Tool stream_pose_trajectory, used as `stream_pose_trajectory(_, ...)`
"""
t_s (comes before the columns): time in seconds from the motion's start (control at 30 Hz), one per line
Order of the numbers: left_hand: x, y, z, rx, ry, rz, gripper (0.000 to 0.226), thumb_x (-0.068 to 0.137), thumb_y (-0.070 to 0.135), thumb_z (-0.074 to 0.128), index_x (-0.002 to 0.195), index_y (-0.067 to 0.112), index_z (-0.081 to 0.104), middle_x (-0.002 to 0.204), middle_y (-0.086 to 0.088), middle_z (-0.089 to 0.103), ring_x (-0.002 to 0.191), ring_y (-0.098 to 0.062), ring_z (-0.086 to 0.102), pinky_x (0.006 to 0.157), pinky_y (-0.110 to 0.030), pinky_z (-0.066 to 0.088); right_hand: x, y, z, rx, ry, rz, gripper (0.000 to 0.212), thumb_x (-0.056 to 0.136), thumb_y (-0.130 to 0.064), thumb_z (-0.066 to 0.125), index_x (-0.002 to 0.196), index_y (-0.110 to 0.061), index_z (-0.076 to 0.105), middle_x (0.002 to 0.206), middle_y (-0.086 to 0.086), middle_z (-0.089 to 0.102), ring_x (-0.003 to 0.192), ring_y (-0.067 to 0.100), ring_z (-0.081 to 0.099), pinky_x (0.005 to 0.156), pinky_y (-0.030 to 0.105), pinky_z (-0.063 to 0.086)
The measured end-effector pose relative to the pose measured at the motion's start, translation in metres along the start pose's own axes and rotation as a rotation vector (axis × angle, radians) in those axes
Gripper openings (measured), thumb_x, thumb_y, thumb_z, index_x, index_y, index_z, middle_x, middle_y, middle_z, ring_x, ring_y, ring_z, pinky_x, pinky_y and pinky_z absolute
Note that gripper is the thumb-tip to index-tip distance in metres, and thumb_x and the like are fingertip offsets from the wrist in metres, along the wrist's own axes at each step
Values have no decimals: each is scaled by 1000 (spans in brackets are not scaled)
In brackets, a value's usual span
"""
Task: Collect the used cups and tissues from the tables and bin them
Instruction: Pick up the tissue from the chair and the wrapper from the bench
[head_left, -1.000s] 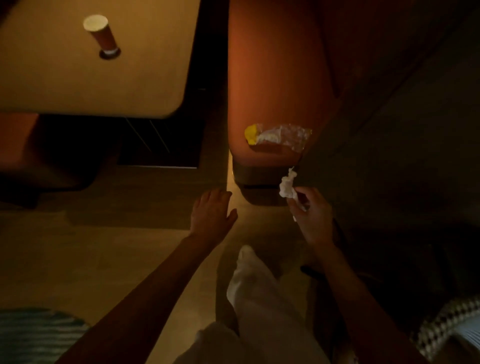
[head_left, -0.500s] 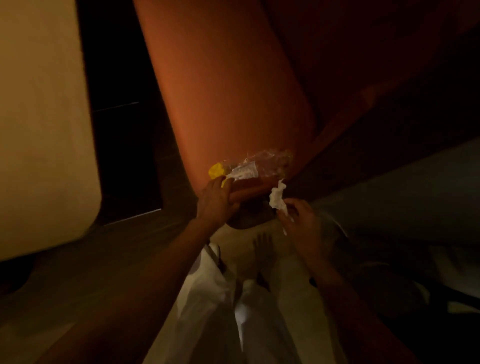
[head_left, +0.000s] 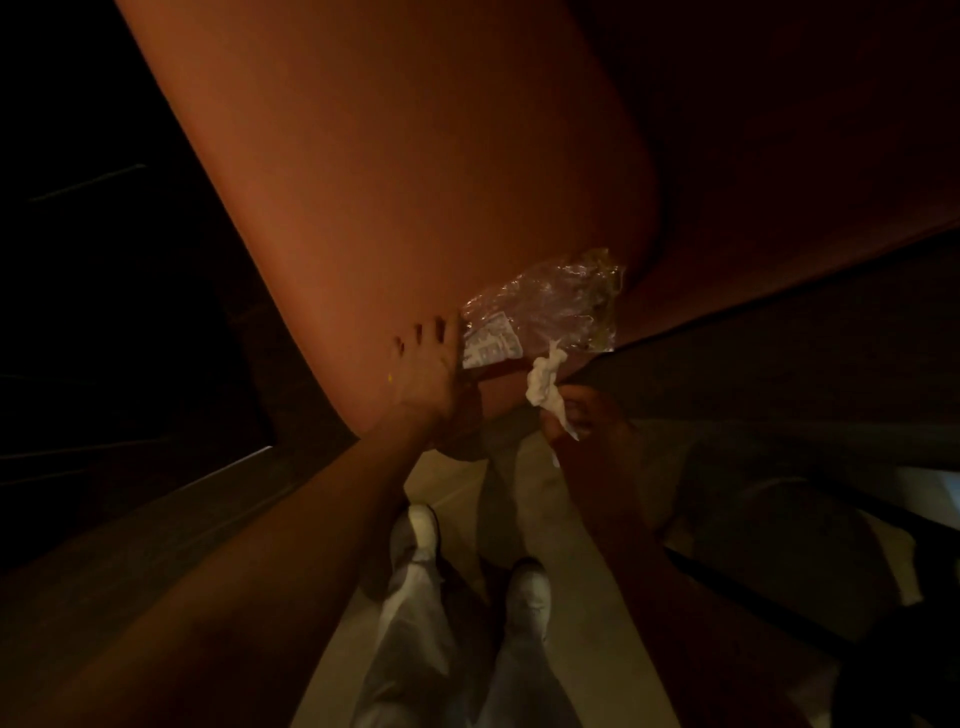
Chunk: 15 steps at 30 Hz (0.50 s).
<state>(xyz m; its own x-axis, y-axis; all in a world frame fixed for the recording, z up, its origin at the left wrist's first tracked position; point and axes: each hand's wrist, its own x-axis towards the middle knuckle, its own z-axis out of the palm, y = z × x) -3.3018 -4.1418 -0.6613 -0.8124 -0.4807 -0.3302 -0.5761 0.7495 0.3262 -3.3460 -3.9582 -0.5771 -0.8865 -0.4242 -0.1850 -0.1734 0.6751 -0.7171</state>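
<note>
The left hand (head_left: 426, 369) rests flat on the orange seat (head_left: 415, 182), fingers touching the clear wrapper (head_left: 545, 306) at its near end. The right hand (head_left: 587, 415) pinches a crumpled tissue (head_left: 545, 384). Best to gather the whole wrapper, since thin film slips.

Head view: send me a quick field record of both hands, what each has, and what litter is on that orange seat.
left hand: fingers laid on the orange seat, thumb side at the clear plastic wrapper; grip not clearly closed
right hand: pinches a crumpled white tissue
wrapper: lies at the seat's near corner, printed label toward the left hand
lighting: dim, fine detail unclear
</note>
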Motion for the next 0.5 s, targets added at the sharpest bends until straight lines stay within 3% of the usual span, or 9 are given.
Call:
stream_pose_trajectory(0.07, -1, -2, -1, -76, 31, -7, 74, 85, 45, 62, 144, 17, 27, 135, -15, 44, 117, -34, 44, 96, -46, 38, -2, 1, -2, 11, -59, 66, 18, 87, -11, 67, 105, -12, 67, 96, 4, 68, 87, 21, 65, 78, 37, 54)
stream_pose_trajectory(0.13, -6, -3, -6, -163, 46, -19, 66, 86, 43, 62, 140, 17, 34, 129, -14, 48, 112, -32, 47, 91, -44, 43, -7, -3, -6, 43, -26, 62, 16, 86, -13, 69, 102, -18, 66, 91, -1, 64, 83, 17, 64, 75, 31, 54)
stream_pose_trajectory(0.2, -14, -1, -15, -217, 54, -17, 61, 86, 41, 63, 137, 17, 38, 125, -14, 51, 109, -32, 48, 86, -42, 45, -14, -11, -14, 40, 37, 57, 16, 85, -18, 71, 100, -22, 66, 85, -11, 60, 77, 5, 61, 69, 12, 48)
stream_pose_trajectory(0.27, -26, 3, -27, -244, 70, 11, 58, 85, 37, 65, 135, 16, 43, 122, -14, 54, 107, -33, 49, 81, -40, 45, -23, -21, -23, 39, -14, 97, 17, 85, -27, 69, 100, -35, 63, 87, -20, 59, 78, -8, 57, 68, 2, 43)
stream_pose_trajectory(0.33, -41, 10, -42, -288, 76, 30, 58, 83, 32, 69, 133, 15, 47, 119, -15, 56, 106, -34, 51, 78, -38, 44, -37, -31, -32, 42, 21, 95, 18, 86, -28, 69, 98, -37, 61, 85, -19, 59, 78, -13, 57, 67, 3, 43)
stream_pose_trajectory(0.43, -72, 24, -67, -381, 85, 53, 58, 77, 25, 74, 129, 14, 52, 111, -14, 58, 101, -33, 54, 75, -37, 44, -59, -48, -49, 8, 100, 38, 11, 85, -15, 71, 95, -19, 67, 76, -12, 58, 71, -12, 57, 65, 3, 43)
stream_pose_trajectory(0.5, -97, 37, -87, -448, 101, 68, 59, 75, 22, 76, 128, 17, 53, 106, -10, 59, 97, -29, 55, 74, -36, 47, -77, -59, -67, 19, 91, 79, 11, 87, -17, 69, 96, -23, 67, 78, -17, 61, 68, -7, 56, 64, 4, 44)
